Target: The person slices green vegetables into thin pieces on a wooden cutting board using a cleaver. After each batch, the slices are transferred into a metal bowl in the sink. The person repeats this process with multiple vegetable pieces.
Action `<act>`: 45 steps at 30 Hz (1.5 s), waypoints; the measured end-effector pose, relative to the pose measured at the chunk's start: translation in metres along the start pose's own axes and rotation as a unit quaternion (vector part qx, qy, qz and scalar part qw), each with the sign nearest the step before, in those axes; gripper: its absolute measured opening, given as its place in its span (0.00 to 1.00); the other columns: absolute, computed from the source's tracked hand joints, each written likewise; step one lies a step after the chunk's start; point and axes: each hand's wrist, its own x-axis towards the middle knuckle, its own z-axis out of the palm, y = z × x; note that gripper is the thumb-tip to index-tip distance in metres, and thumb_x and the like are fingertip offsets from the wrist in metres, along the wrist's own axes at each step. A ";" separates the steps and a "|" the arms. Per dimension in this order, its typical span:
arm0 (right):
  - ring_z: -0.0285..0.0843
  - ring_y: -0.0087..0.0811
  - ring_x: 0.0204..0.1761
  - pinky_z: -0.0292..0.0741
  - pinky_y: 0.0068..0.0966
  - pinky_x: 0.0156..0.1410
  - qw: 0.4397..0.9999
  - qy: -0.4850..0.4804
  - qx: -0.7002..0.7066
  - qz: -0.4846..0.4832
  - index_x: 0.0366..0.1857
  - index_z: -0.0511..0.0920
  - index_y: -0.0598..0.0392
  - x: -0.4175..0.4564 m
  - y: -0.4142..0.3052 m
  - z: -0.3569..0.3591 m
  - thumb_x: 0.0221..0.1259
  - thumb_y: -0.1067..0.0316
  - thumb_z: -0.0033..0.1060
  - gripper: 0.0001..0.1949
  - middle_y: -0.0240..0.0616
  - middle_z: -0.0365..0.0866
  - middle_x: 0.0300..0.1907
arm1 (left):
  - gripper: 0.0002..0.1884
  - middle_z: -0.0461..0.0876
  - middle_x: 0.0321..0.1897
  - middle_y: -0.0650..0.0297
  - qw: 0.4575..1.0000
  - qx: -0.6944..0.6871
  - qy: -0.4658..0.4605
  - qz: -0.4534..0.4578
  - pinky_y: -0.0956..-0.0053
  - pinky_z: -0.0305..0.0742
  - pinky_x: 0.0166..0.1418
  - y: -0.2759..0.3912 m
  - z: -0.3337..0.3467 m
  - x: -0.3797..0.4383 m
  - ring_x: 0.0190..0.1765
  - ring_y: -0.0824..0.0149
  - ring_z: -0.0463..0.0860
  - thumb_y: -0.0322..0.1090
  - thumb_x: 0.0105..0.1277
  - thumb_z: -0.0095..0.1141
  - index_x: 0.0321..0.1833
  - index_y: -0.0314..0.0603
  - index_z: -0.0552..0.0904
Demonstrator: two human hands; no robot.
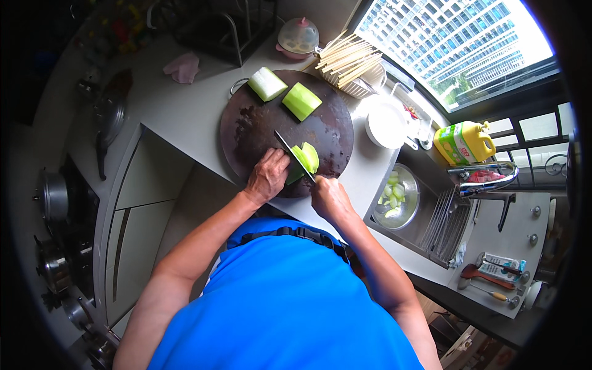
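My right hand [329,196] grips the handle of a kitchen knife [296,156], its blade angled across the front of a round dark cutting board [245,138]. Curled fingers of my left hand [270,173] press a green gourd piece [294,175] close beside the blade; hand and knife hide much of that piece. On the blade's right side lie cut pale-green gourd slices [310,157]. Two larger chunks rest at the board's far side: one gourd chunk [267,84] shows white flesh at its end, and the other gourd chunk [302,101] is green.
A steel bowl [414,217] with gourd pieces [394,192] stands in the sink [428,185]. Chopsticks [349,58] lie across a white basket [377,76] behind the board. To the right are a white pan [386,122], a yellow jug [462,142] and a faucet [502,178].
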 end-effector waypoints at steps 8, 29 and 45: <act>0.90 0.68 0.37 0.86 0.59 0.46 0.999 0.023 0.034 -0.034 0.34 0.85 0.65 0.003 -0.001 -0.009 0.73 0.69 0.66 0.09 0.66 0.86 0.30 | 0.08 0.84 0.46 0.48 1.000 -0.009 -0.022 0.002 0.53 0.84 0.59 -0.003 -0.008 0.000 0.52 0.42 0.84 0.22 0.66 0.61 0.47 0.33 0.84; 0.93 0.67 0.41 0.88 0.57 0.48 1.000 0.023 0.006 -0.012 0.32 0.87 0.66 0.008 0.003 0.015 0.69 0.73 0.63 0.08 0.68 0.89 0.33 | 0.09 0.80 0.45 0.52 0.999 0.026 -0.007 0.031 0.55 0.82 0.58 0.007 -0.003 -0.011 0.50 0.48 0.82 0.24 0.67 0.66 0.48 0.36 0.85; 0.90 0.70 0.38 0.86 0.58 0.45 1.000 -0.016 -0.008 0.000 0.35 0.82 0.63 -0.048 0.000 -0.022 0.72 0.70 0.64 0.08 0.64 0.87 0.31 | 0.12 0.84 0.51 0.49 1.000 -0.020 -0.009 -0.006 0.52 0.83 0.61 0.010 -0.003 -0.022 0.56 0.43 0.83 0.26 0.67 0.69 0.52 0.35 0.87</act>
